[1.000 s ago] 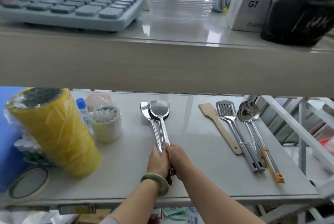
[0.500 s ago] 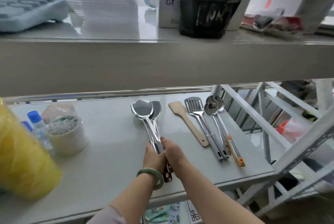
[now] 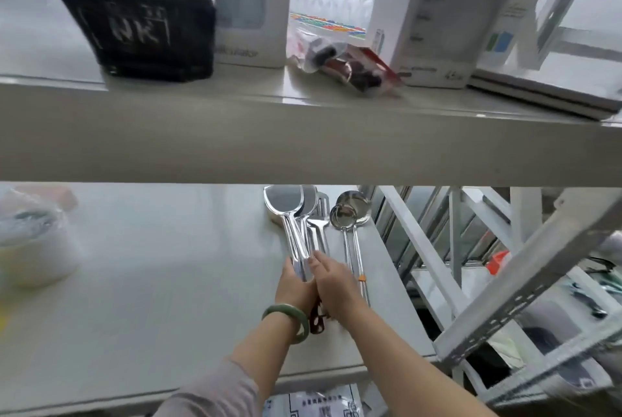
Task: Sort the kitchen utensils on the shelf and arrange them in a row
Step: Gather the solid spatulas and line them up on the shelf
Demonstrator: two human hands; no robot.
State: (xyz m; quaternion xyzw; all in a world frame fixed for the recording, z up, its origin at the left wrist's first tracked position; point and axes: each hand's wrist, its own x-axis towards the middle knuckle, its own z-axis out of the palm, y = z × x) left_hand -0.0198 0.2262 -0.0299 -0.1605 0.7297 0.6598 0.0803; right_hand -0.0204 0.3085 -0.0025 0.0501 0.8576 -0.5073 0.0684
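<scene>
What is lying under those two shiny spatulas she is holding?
Under the two spatulas, a slotted turner shows, resting on the shelf. Its handle is hidden by the right hand; anything else beneath is covered.
</scene>
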